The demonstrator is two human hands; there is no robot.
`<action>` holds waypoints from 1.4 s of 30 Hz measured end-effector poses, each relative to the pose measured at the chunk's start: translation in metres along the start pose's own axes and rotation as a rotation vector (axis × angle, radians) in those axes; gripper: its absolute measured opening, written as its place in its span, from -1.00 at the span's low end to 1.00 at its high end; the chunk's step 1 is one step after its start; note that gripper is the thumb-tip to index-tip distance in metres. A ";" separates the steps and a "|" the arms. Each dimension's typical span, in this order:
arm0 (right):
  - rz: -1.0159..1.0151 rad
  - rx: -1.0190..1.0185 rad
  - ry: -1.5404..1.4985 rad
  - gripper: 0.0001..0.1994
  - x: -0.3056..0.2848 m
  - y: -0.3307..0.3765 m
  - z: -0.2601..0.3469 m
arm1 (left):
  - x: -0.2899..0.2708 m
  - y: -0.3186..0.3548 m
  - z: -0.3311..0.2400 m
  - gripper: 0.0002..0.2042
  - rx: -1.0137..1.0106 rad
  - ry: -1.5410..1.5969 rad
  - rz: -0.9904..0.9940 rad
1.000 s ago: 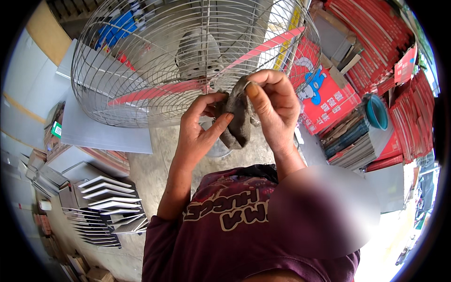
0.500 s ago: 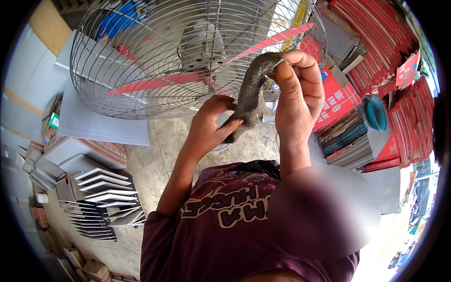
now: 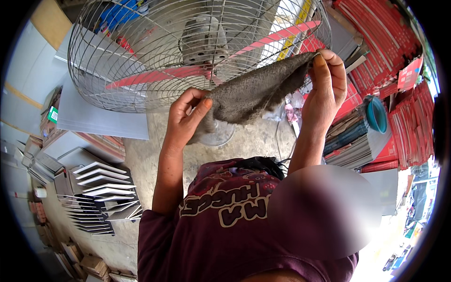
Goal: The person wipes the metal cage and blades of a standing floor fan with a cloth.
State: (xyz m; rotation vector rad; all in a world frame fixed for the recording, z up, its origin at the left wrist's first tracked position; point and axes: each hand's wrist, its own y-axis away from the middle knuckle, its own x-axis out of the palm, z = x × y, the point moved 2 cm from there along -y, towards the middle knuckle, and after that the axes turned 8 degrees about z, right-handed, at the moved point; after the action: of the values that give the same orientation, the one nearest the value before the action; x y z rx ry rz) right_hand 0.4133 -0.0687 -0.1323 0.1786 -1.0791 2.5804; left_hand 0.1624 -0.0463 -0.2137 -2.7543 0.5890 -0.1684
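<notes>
A grey-brown cloth [image 3: 258, 91] with a fuzzy, frayed edge is stretched between two bare hands in the middle of the scene, slanting from near left to far right. The left hand [image 3: 183, 117] grips its left end, the thumb pressed on top and the fingers curled behind; a loose part of the cloth droops just beside this hand on the near side. The right hand [image 3: 331, 87] pinches the far right corner narrowly between thumb and forefinger, and the other fingers are bent. The cloth overlaps the near side of a large wire cage [image 3: 105, 101] from this view; whether they touch, I cannot tell. Inside the cage are reddish blades [image 3: 162, 75] and a grey motor [image 3: 202, 40]. Partly behind the cloth, a round base [image 3: 220, 134] sits on the concrete floor [image 3: 256, 145]. The person's maroon shirt [image 3: 202, 249] fills the near middle, its right part hidden by a blurred round patch. On the left, a flat grey board [image 3: 101, 115] lies partly behind the cage, and nearer stands a row of white panels [image 3: 105, 183], splayed like open pages. Farther left is a small white roll [image 3: 41, 192]. On the right, a teal bowl [image 3: 377, 114] rests tilted on its side beside tall red stacks [image 3: 413, 124], with more of the red stacks on the far right.
</notes>
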 end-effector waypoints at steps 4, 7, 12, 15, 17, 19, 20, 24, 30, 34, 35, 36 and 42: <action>0.001 0.028 0.104 -0.86 -0.007 -0.001 -0.007 | -0.004 -0.002 -0.007 -0.87 -0.010 0.087 -0.046; 0.058 0.038 0.134 -0.87 -0.008 -0.001 -0.013 | -0.005 -0.007 -0.009 -0.88 -0.013 0.220 -0.082; 0.290 0.133 0.336 -0.71 0.002 0.008 -0.013 | 0.003 -0.015 -0.021 -0.88 -0.063 0.478 -0.143; 0.455 0.155 0.480 -0.75 0.004 0.022 -0.015 | -0.003 -0.016 -0.013 -0.78 -0.033 0.583 -0.156; 0.685 0.244 0.542 -0.77 0.009 0.029 -0.015 | 0.001 -0.018 -0.019 -0.80 -0.031 0.622 -0.206; 0.925 0.360 0.453 -0.69 0.012 0.037 -0.021 | 0.003 -0.017 -0.022 -0.80 -0.036 0.664 -0.199; 0.943 0.351 0.472 -0.65 0.015 0.041 -0.020 | 0.001 -0.017 -0.022 -0.80 -0.047 0.681 -0.211; 0.891 0.187 0.525 -0.60 0.025 0.054 -0.023 | -0.006 -0.016 -0.018 -0.71 -0.072 0.725 -0.161; 0.836 -0.035 0.597 -0.85 0.030 0.050 -0.025 | -0.010 -0.013 -0.014 -0.70 -0.107 0.794 -0.282; 0.798 -0.127 0.593 -0.83 0.028 0.046 -0.022 | -0.009 -0.013 -0.013 -0.77 -0.110 0.692 -0.289; 0.771 -0.119 0.551 -0.82 0.029 0.044 -0.020 | -0.008 -0.012 -0.015 -0.77 -0.105 0.618 -0.248; 0.744 -0.111 0.508 -0.81 0.030 0.043 -0.016 | -0.006 -0.011 -0.015 -0.76 -0.099 0.543 -0.207; 0.583 -0.112 0.535 -0.78 0.044 0.034 -0.007 | 0.006 -0.008 -0.010 -0.43 -0.070 -0.438 0.061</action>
State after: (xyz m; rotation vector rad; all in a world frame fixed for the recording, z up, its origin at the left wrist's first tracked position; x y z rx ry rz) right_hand 0.3604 -0.0749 -0.1493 -0.9279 -1.1726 2.7632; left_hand 0.1694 -0.0448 -0.2017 -2.7061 0.5618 0.4658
